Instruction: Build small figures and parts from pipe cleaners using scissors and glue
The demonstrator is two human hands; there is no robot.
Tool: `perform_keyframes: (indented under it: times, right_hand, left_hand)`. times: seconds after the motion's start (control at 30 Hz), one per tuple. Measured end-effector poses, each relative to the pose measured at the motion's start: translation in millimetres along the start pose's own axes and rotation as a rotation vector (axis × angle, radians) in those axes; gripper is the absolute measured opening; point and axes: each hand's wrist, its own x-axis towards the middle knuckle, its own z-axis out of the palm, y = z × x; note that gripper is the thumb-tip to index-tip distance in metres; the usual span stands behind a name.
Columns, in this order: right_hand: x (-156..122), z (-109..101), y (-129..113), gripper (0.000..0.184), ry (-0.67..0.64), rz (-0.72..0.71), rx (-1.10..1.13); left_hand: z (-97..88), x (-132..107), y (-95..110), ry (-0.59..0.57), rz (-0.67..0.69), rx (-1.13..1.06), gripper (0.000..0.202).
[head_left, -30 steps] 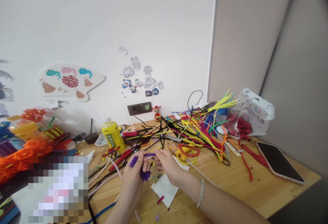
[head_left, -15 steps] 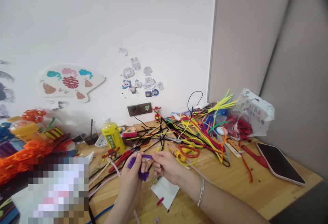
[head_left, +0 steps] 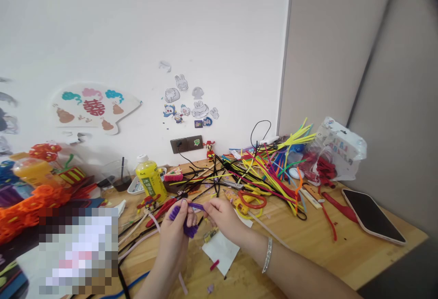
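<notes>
A purple pipe cleaner [head_left: 190, 229], bent into tight folds at one part, is held between my two hands above the wooden table. My left hand [head_left: 176, 228] is closed around the folded part, thumb on top. My right hand [head_left: 221, 214] pinches the straight end, drawn out to the right from the left fingertips. Just below the hands lie a white paper square [head_left: 221, 251] and a short magenta piece [head_left: 214, 265]. A yellow hot glue gun [head_left: 242, 204] and orange-handled scissors [head_left: 252, 199] lie beyond my right hand.
Loose pipe cleaners [head_left: 270, 171] spread in a pile at the back right. A yellow-green drink bottle [head_left: 150, 179] stands behind my left hand. To the right lies a phone [head_left: 372, 217]; a plastic bag [head_left: 342, 148] leans against the partition. Orange fuzzy crafts [head_left: 30, 210] sit at the left.
Both hands keep their hold on the purple pipe cleaner, with its folded part now turned slightly more into view. My right fingers have shifted a little. The view has moved slightly.
</notes>
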Motion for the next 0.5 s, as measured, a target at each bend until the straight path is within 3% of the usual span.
perform_keyframes:
  times: [0.1, 0.23, 0.5]
  right_hand:
    - [2.9, 2.6, 5.7, 0.041, -0.056, 0.158, 0.253]
    - [3.2, 5.0, 7.5, 0.040, -0.105, 0.265, 0.488]
    - [3.1, 3.3, 4.8, 0.037, -0.119, 0.287, 0.518]
  left_hand:
    - [0.6, -0.4, 0.0, 0.000, 0.002, 0.012, 0.025]
    - [-1.3, 0.4, -3.0, -0.007, 0.007, 0.012, 0.023]
    - [-2.2, 1.2, -4.7, -0.013, 0.009, 0.015, 0.021]
